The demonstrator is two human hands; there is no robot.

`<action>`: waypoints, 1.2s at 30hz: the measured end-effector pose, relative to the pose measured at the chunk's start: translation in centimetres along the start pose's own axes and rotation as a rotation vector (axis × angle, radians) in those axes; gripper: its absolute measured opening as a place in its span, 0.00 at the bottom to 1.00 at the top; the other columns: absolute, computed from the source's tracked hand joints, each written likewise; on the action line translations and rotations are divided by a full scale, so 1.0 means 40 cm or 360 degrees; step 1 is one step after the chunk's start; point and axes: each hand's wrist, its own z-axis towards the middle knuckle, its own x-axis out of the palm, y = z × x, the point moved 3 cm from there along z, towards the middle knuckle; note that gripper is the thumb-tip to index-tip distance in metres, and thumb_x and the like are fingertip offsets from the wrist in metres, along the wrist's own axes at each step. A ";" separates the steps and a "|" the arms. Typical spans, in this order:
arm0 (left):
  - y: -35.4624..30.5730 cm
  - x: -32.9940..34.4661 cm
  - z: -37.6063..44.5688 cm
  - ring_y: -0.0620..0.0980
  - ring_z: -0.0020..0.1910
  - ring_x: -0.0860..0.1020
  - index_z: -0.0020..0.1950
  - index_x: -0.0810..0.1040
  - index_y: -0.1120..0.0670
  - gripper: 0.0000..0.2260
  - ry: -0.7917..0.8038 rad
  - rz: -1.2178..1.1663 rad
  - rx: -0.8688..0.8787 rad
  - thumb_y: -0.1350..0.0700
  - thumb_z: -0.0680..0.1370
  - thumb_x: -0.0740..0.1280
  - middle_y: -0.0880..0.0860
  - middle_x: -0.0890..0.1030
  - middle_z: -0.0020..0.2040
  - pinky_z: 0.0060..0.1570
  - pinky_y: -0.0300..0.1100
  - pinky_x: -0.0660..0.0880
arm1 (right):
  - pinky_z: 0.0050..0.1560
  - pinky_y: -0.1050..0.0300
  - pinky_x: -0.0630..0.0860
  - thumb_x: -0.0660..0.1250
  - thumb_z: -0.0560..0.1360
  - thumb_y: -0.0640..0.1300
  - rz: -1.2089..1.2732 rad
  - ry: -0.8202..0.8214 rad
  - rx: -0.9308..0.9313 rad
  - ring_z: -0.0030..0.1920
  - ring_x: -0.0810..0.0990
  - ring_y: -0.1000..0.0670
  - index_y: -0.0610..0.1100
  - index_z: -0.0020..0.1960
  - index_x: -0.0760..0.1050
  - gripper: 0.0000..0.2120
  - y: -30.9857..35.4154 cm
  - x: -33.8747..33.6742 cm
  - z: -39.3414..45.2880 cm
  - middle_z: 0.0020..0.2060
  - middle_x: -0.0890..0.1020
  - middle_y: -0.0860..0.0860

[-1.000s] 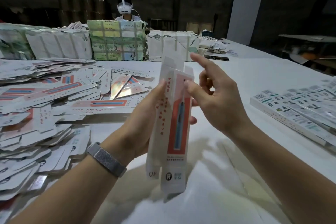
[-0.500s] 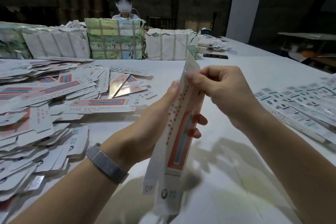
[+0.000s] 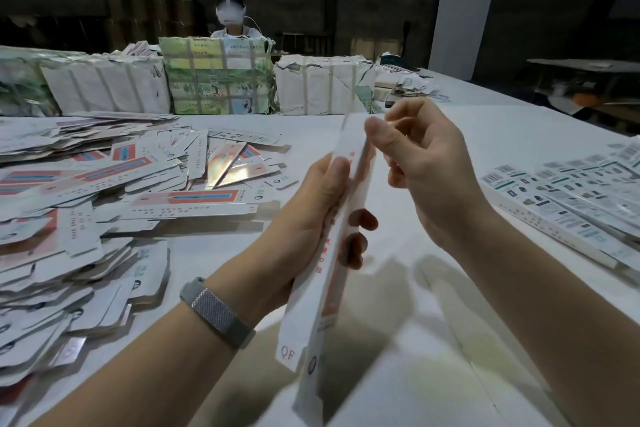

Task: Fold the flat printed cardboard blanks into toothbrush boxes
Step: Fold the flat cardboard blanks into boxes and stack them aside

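Blank (image 3: 341, 246) held upright, centre-near, edge-on — left hand (image 3: 311, 215) clamps its middle, fingers wrapped behind. Right hand (image 3: 419, 163) pinches the far top end, probably a flap; blurred. Best to crease squarely along the score — keep the left grip firm.

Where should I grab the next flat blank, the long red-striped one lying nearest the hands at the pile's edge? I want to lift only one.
Probably by its right end. That blank lies flat on top of the pile, lengthwise left to right, and its right end juts free toward bare table. Come in from the right, low, thumb on top and fingers under the overhanging end.
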 end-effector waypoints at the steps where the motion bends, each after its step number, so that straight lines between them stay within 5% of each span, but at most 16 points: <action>1: 0.001 0.002 -0.001 0.50 0.32 0.76 0.72 0.68 0.53 0.38 0.0032 -0.0100 0.0037 0.31 0.70 0.67 0.54 0.79 0.40 0.35 0.45 0.78 | 0.33 0.62 0.71 0.71 0.75 0.52 0.0029 0.0003 0.0058 0.35 0.74 0.59 0.47 0.53 0.74 0.12 -0.010 0.005 0.000 0.40 0.75 0.51; 5: 0.013 0.001 -0.005 0.50 0.35 0.79 0.69 0.72 0.56 0.41 0.0250 -0.0476 0.0091 0.34 0.64 0.76 0.54 0.79 0.41 0.49 0.50 0.80 | 0.33 0.62 0.73 0.64 0.79 0.53 0.0286 0.0420 0.0246 0.43 0.75 0.47 0.54 0.65 0.74 0.15 -0.054 0.056 -0.024 0.48 0.78 0.45; 9: 0.021 -0.014 -0.004 0.57 0.47 0.83 0.65 0.78 0.57 0.34 0.0252 -0.0580 0.0014 0.37 0.67 0.76 0.57 0.82 0.42 0.59 0.53 0.77 | 0.40 0.49 0.74 0.67 0.74 0.55 0.0502 0.0650 0.0330 0.36 0.71 0.45 0.68 0.68 0.71 0.23 -0.065 0.068 -0.040 0.52 0.82 0.46; 11: 0.018 -0.019 0.002 0.57 0.46 0.84 0.59 0.82 0.54 0.26 0.0122 -0.0484 -0.0021 0.38 0.69 0.73 0.58 0.83 0.44 0.54 0.52 0.80 | 0.43 0.46 0.80 0.67 0.74 0.54 0.0460 0.0573 0.0275 0.40 0.79 0.41 0.67 0.70 0.68 0.26 -0.063 0.061 -0.035 0.54 0.83 0.45; 14: 0.019 -0.035 0.015 0.53 0.50 0.84 0.66 0.72 0.48 0.28 -0.0208 0.0042 0.0127 0.36 0.70 0.68 0.53 0.84 0.50 0.50 0.54 0.80 | 0.57 0.47 0.81 0.64 0.76 0.50 0.0424 0.0443 0.0099 0.59 0.83 0.47 0.61 0.74 0.63 0.28 -0.054 0.051 -0.024 0.55 0.85 0.58; 19: 0.015 -0.034 0.022 0.53 0.48 0.85 0.72 0.60 0.37 0.26 -0.0340 0.0424 0.0577 0.42 0.77 0.67 0.51 0.85 0.52 0.45 0.48 0.82 | 0.55 0.61 0.79 0.64 0.75 0.52 0.0256 0.0329 -0.0008 0.58 0.81 0.59 0.63 0.73 0.61 0.27 -0.053 0.067 -0.032 0.51 0.83 0.68; 21: 0.018 -0.032 0.024 0.54 0.47 0.85 0.74 0.56 0.32 0.29 -0.0306 0.0393 0.0626 0.42 0.77 0.66 0.53 0.85 0.53 0.45 0.46 0.82 | 0.57 0.58 0.80 0.62 0.75 0.54 0.0267 0.0339 0.0026 0.59 0.81 0.57 0.62 0.73 0.61 0.27 -0.057 0.069 -0.033 0.51 0.82 0.70; 24: 0.017 -0.036 0.025 0.52 0.46 0.85 0.73 0.58 0.28 0.27 -0.0267 0.0267 0.0614 0.46 0.78 0.65 0.52 0.85 0.51 0.44 0.43 0.81 | 0.62 0.36 0.75 0.61 0.75 0.56 0.0212 0.0303 0.0081 0.61 0.77 0.42 0.63 0.71 0.64 0.25 -0.059 0.063 -0.030 0.47 0.84 0.63; 26: 0.011 -0.042 0.023 0.52 0.44 0.84 0.71 0.62 0.31 0.25 -0.0244 0.0175 0.0593 0.50 0.78 0.65 0.55 0.85 0.49 0.43 0.47 0.81 | 0.53 0.42 0.81 0.62 0.78 0.52 0.0145 0.0269 0.0059 0.53 0.82 0.42 0.58 0.71 0.67 0.21 -0.060 0.059 -0.027 0.49 0.84 0.50; 27: 0.008 -0.046 0.022 0.53 0.43 0.84 0.69 0.65 0.32 0.23 -0.0228 0.0147 0.0570 0.51 0.78 0.66 0.55 0.85 0.48 0.44 0.51 0.82 | 0.45 0.52 0.83 0.61 0.81 0.48 0.0124 0.0277 0.0043 0.47 0.84 0.48 0.55 0.72 0.68 0.20 -0.060 0.058 -0.027 0.49 0.84 0.47; 29: 0.007 -0.054 0.020 0.52 0.41 0.83 0.62 0.68 0.33 0.19 -0.0216 0.0145 0.0520 0.52 0.77 0.66 0.54 0.85 0.46 0.44 0.55 0.82 | 0.42 0.61 0.80 0.59 0.83 0.44 0.0118 0.0347 0.0057 0.45 0.83 0.55 0.53 0.70 0.70 0.16 -0.059 0.059 -0.028 0.49 0.84 0.49; 32: 0.007 -0.054 0.016 0.53 0.40 0.82 0.59 0.67 0.36 0.15 -0.0205 0.0195 0.0530 0.52 0.78 0.65 0.55 0.84 0.45 0.38 0.50 0.79 | 0.53 0.53 0.81 0.57 0.84 0.45 0.0120 0.0432 0.0086 0.48 0.83 0.54 0.54 0.62 0.74 0.11 -0.061 0.059 -0.029 0.47 0.84 0.55; 36: 0.005 -0.038 0.017 0.51 0.41 0.83 0.62 0.65 0.40 0.13 -0.0236 0.0267 0.0629 0.50 0.80 0.62 0.53 0.84 0.44 0.39 0.44 0.80 | 0.50 0.44 0.76 0.57 0.78 0.49 0.0147 0.0406 0.0069 0.46 0.78 0.47 0.48 0.54 0.74 0.10 -0.053 0.061 -0.031 0.45 0.80 0.48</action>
